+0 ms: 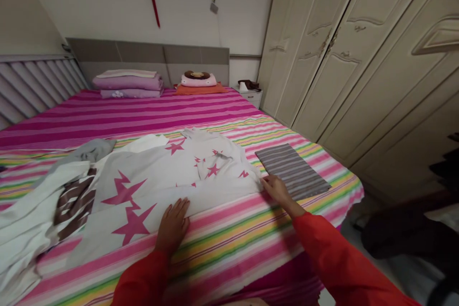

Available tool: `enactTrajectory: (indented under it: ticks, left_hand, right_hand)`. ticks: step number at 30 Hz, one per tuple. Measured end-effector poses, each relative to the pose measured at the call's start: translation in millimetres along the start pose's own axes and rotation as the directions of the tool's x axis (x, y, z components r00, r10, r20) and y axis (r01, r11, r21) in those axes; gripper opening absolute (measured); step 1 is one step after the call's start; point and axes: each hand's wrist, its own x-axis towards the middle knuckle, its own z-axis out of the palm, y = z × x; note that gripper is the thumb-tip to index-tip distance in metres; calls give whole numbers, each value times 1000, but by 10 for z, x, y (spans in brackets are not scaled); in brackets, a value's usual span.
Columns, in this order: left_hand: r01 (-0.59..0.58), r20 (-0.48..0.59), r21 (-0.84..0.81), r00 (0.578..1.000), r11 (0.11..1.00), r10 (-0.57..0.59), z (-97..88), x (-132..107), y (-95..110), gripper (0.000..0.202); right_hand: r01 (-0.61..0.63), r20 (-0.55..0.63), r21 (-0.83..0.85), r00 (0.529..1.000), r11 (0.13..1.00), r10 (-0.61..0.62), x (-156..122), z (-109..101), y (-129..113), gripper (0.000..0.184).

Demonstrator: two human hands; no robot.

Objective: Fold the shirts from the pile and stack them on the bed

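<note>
Pressing down on a white cotton cloth printed with pink stars (154, 177), the left hand (173, 224) is lying flat with its fingers spread, palm on the cloth's near edge. The cloth is lying across the middle of a wide bed covered in a pink, yellow and green striped sheet (229, 244), smoothed at the near side and bunching into folds at its far right corner. The right hand (277, 190) is reaching to that right corner, fingertips touching the cloth's edge; whether the fingers are pinching the fabric or only resting on it is not showing clearly. Both arms are wearing red sleeves.

Just beside the right hand, a folded rectangle of grey striped fabric (292, 169) is lying flat near the bed's right edge. To the left of the starred cloth, a white garment with brown stripes (73, 203) and a crumpled grey garment (89, 150) are lying in a loose heap. At the head of the bed, a stack of folded purple blankets (127, 83) and a small pink pillow with a brown bear face (198, 78) are sitting against the grey headboard. A cream panelled wardrobe (358, 57) is standing along the right wall
</note>
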Motion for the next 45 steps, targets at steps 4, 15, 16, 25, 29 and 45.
enactTrajectory:
  ticks: [4, 15, 16, 25, 29, 45]
  left_hand:
    - [-8, 15, -1, 1000, 1000, 8, -50, -9, 21, 47]
    - [-12, 29, 44, 1000, 999, 10, -105, -16, 42, 46]
    - [-10, 28, 45, 1000, 999, 9, -104, -18, 46, 46]
    - [-56, -2, -5, 998, 998, 56, -60, -23, 55, 47]
    - [-53, -1, -6, 999, 999, 53, -65, -26, 51, 46]
    - [-57, 9, 28, 998, 998, 56, -82, -23, 54, 47]
  right_hand:
    - [-33, 45, -10, 998, 999, 33, 137, 128, -174, 29]
    - [-200, -28, -76, 980, 977, 199, 61, 352, -348, 25]
    - [-213, -39, -79, 977, 974, 210, 55, 347, -364, 25]
    - [-226, 0, 65, 974, 972, 227, 496, 291, -562, 34]
    - [-277, 129, 130, 957, 952, 261, 852, 354, -630, 38]
    - [105, -353, 117, 934, 988, -58, 263, 555, -1192, 41]
